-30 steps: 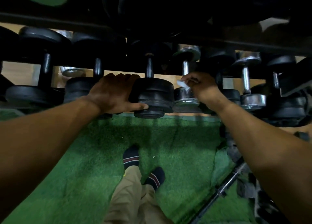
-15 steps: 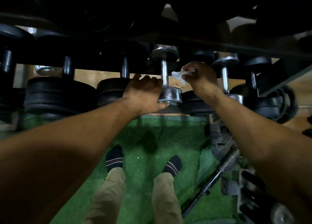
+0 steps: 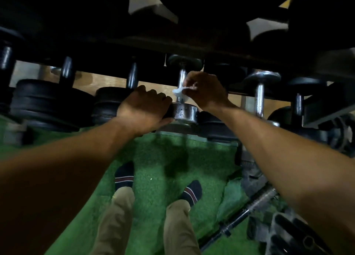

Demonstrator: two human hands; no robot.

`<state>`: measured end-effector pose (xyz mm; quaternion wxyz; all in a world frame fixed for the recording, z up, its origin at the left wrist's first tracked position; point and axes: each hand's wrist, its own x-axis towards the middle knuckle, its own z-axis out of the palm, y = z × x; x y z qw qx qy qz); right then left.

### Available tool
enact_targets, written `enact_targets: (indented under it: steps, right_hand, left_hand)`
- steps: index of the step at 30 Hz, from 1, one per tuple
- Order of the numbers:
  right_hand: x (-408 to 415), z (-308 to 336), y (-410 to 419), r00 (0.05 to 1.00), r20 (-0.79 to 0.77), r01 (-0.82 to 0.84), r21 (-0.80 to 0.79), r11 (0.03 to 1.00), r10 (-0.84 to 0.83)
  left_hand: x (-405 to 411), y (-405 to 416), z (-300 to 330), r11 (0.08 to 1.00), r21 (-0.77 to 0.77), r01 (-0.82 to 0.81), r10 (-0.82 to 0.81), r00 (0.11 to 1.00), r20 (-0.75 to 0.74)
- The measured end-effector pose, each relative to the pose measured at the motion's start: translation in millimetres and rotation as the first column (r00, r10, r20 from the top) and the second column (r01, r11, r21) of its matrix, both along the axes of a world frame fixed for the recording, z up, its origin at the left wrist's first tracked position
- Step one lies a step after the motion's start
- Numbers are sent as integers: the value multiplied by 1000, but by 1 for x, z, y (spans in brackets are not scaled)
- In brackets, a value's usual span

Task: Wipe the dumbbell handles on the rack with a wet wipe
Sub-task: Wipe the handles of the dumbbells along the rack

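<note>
A small chrome dumbbell lies on the low rack, its handle pointing away from me. My right hand pinches a crumpled white wet wipe and holds it against that chrome handle. My left hand rests over the near end of a black dumbbell to the left, thumb touching the chrome head. Several other dumbbells sit along the rack: black ones to the left, another chrome one to the right.
A dark upper shelf of the rack hangs low over the dumbbells. Green turf covers the floor under my socked feet. A barbell and black weight plates lie on the floor at the lower right.
My right hand has brought the wipe from beside the chrome handle onto it. My left hand stays by the chrome head. The view has shifted closer and slightly right.
</note>
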<state>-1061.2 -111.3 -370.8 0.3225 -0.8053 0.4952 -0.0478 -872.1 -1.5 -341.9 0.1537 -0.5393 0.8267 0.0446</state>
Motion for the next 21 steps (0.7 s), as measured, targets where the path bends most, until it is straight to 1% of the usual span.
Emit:
enact_targets:
  steps: [2,3,4,6,8,10,11,12,14,15,16,18,19,20,21]
  right_hand:
    - [5,-2,-4,986,13,-166,94,982,165]
    - [7,-1,-6,968,22,-249,155,956,249]
    - [7,-2,-9,944,18,-327,177,928,329]
    - [7,-7,-16,889,-31,-447,162,880,457]
    - [5,-12,-25,839,-128,-509,160,846,529]
    - [5,-17,-32,843,-155,-495,153,855,516]
    - [6,-18,-36,872,-143,-450,143,881,469]
    - [8,-19,-39,898,-150,-402,106,909,414]
    - [10,-18,-42,931,-216,-300,11,954,295]
    - [10,-18,-41,934,-232,-285,-33,958,270]
    - [9,-16,-38,932,-224,-305,-58,951,285]
    - [8,-13,-30,899,-158,-417,-20,909,409]
    - [6,-15,-26,867,-129,-484,9,875,481]
    - [4,-18,-23,831,-135,-543,15,840,539]
    - [5,-18,-23,817,-157,-559,22,829,555]
  left_hand:
    - [-2,0,1,1000,7,-3,2,1000,18]
    - [-3,-1,1,1000,6,1,-1,1000,27]
    - [-4,-1,2,1000,-1,6,-6,1000,31]
    - [-4,-2,3,1000,-9,8,-8,999,33]
    - [-4,-2,3,1000,-5,6,-6,999,35]
    - [-5,-2,3,1000,-13,2,-2,1000,26]
    - [-5,-2,2,1000,-16,-2,3,1000,23]
    - [-5,-2,1,1000,-18,-6,7,1000,22]
    - [-4,-2,-1,1000,-21,-8,8,1000,21]
    - [-4,-1,-3,1000,-26,-9,9,1000,20]
    - [-3,-1,-4,1000,-27,-11,12,1000,19]
    - [-2,-1,-7,1000,-24,-16,16,1000,15]
    - [-2,-1,-8,1000,-25,-16,17,1000,18]
    - [-1,-1,-9,999,-28,-17,18,1000,20]
    - [-1,0,-9,999,-29,-20,20,1000,18]
